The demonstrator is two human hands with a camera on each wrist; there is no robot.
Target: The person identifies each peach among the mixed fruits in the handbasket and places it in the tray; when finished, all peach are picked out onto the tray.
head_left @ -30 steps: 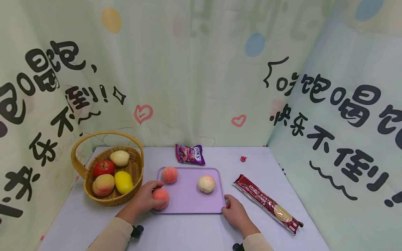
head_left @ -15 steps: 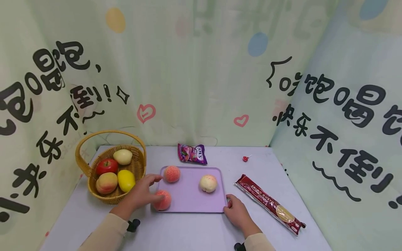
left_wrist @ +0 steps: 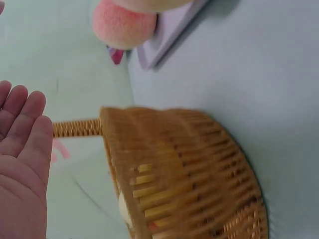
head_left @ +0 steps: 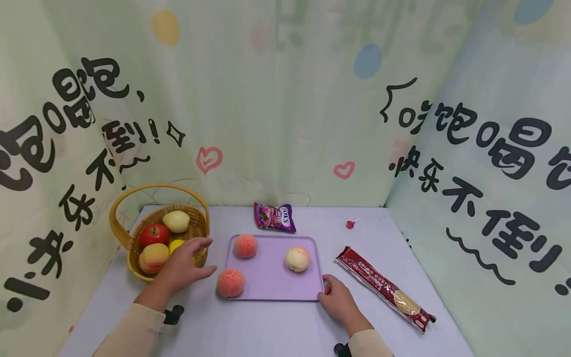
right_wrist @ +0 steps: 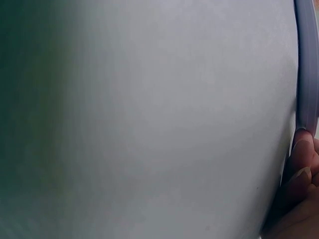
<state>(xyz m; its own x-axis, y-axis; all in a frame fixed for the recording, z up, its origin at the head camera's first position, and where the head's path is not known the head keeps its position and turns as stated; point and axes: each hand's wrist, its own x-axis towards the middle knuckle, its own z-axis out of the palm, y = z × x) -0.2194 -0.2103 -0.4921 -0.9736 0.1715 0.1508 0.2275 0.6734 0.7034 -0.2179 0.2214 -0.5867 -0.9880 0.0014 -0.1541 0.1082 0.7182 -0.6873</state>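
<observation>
My left hand (head_left: 180, 267) is held over the front right side of the wicker basket (head_left: 115, 218), thumb and fingers apart with nothing between them. It partly hides a yellow fruit (head_left: 176, 245). A purple tray (head_left: 272, 285) lies on the table, and my right hand (head_left: 337, 300) grips its front right corner; the right wrist view shows the fingers (right_wrist: 302, 154) at the rim. Two pink peaches sit on the tray's left side, one at the front corner (head_left: 230, 283) and one at the back (head_left: 246, 246). A paler peach (head_left: 297, 259) stands toward the right.
Beside the yellow fruit, the basket holds a red apple (head_left: 154, 235), a peach (head_left: 153, 258) and a pale yellow fruit (head_left: 176, 221). Behind the tray lies a purple snack bag (head_left: 274, 217). A long dark red packet (head_left: 385, 288) and a small red lollipop (head_left: 350, 224) lie to the right.
My left hand has let go of the front pink peach, leaving it on the tray's front left corner, and has moved left to the basket. The right hand stays at the tray's corner.
</observation>
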